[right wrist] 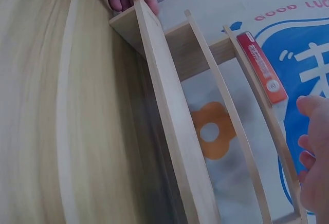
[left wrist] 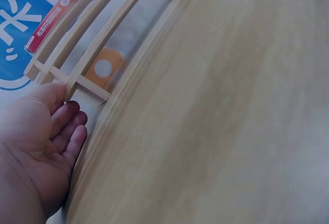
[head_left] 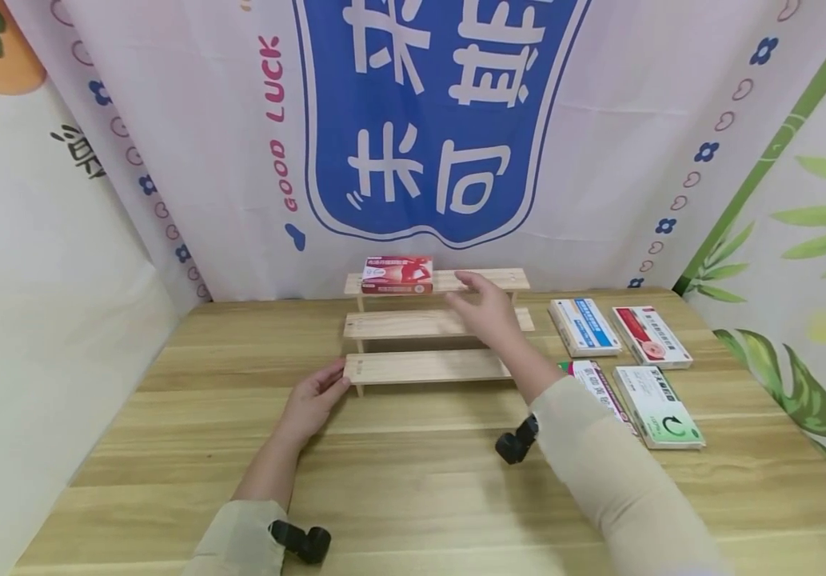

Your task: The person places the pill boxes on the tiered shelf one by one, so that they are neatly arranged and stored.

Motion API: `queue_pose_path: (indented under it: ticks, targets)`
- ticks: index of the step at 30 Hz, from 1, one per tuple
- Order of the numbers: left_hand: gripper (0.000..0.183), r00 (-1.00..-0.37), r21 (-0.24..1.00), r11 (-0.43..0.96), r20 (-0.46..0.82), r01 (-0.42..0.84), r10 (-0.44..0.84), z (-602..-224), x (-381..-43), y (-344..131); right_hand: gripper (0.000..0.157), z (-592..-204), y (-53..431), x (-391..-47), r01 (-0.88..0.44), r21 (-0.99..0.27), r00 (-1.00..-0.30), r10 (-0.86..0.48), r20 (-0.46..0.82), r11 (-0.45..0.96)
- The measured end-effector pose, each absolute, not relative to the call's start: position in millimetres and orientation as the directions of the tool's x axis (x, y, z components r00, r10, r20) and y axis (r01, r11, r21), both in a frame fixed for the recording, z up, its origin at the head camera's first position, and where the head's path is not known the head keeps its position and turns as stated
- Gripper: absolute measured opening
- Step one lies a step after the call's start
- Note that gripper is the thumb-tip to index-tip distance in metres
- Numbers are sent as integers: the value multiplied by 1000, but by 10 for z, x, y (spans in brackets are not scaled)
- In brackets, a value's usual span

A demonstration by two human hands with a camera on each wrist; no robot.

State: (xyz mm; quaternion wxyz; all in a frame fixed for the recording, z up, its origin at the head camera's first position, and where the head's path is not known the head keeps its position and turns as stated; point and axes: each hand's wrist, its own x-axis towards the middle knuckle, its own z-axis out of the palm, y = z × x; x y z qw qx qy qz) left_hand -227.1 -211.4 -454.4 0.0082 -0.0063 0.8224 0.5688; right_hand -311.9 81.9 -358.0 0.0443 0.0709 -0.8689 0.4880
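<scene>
A three-tier wooden display rack [head_left: 427, 366] stands against the back curtain. On the left part of its top tier lies a red and white medicine box [head_left: 397, 276], also visible in the right wrist view. My left hand [head_left: 314, 398] holds the left end of the lowest tier; in the left wrist view the thumb lies against the board's end, with the other fingers curled beside it. My right hand [head_left: 488, 310] is over the right part of the rack, to the right of the red box. Its fingers are spread and hold nothing.
Right of the rack on the wooden table [head_left: 413, 496] lie a blue and white box [head_left: 585, 327], a red and white box [head_left: 652, 336], a green and white box [head_left: 660, 406] and a purple and white box [head_left: 600, 388] partly hidden by my right arm. A printed curtain [head_left: 600, 160] hangs behind.
</scene>
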Motion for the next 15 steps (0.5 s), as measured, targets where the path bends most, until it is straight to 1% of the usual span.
queue_pose_path:
  ticks: [4,7,12,15]
  targets:
    - [48,-1000,932,362,-15,-13,3,-4535,-2259,-2117,53,-3622,1056,-2992,-173,-854,-985,-77,155,491]
    - [48,-1000,931,365,-19,-18,0,-4532,-2255,-2117,54,-3662,1253,-2888,-163,-863,-987,-90,137,478]
    - [48,-1000,930,367,-20,-18,0,-4533,-2264,-2118,55,-3735,1575,-2689,-114,-860,-993,-61,97,497]
    - [48,-1000,933,360,-24,-20,6,-4521,-2259,-2112,55,-3793,1760,-2578,-122,-847,-992,-37,121,518]
